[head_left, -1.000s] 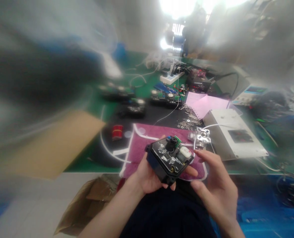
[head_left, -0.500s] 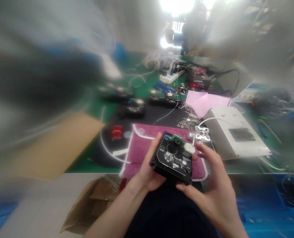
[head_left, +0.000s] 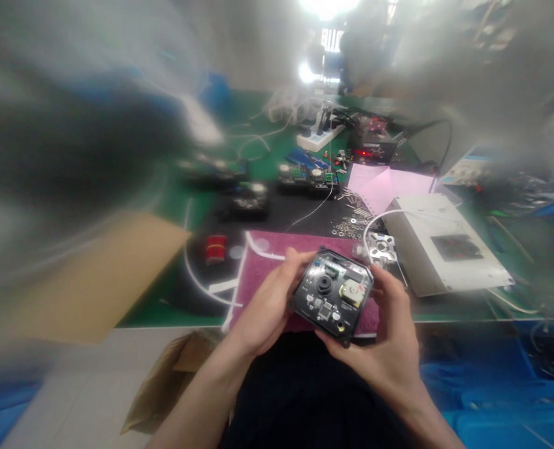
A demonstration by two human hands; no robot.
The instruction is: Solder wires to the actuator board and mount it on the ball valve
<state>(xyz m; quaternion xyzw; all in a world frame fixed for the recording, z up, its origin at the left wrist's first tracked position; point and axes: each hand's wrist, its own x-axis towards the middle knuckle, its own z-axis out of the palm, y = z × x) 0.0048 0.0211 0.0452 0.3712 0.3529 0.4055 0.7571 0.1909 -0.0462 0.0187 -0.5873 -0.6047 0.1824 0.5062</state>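
Between my hands is a square black housing with a circuit board (head_left: 323, 321) in it, its board face turned up toward me. A round black knob-like part and a cream-white block stand out on the board. My left hand (head_left: 270, 302) grips the housing along its left side, fingers partly hidden behind it. My right hand (head_left: 389, 340) closes on the right side, with the thumb at the lower edge and fingers at the upper right corner. Beneath the held housing lies a pink cloth (head_left: 258, 274) with white edging.
Similar black board units (head_left: 311, 178) stand behind the cloth. Loose screws and washers (head_left: 351, 224) lie near a silver metal bracket (head_left: 382, 248). At right are a white box (head_left: 445, 249) and pink papers (head_left: 384, 187); a red spool (head_left: 215, 249) sits left. Below is an open cardboard box (head_left: 164, 386).
The housing has tipped to face me more squarely. My right hand, spread at its side before, has closed in on it; my left hand shows more of its back.
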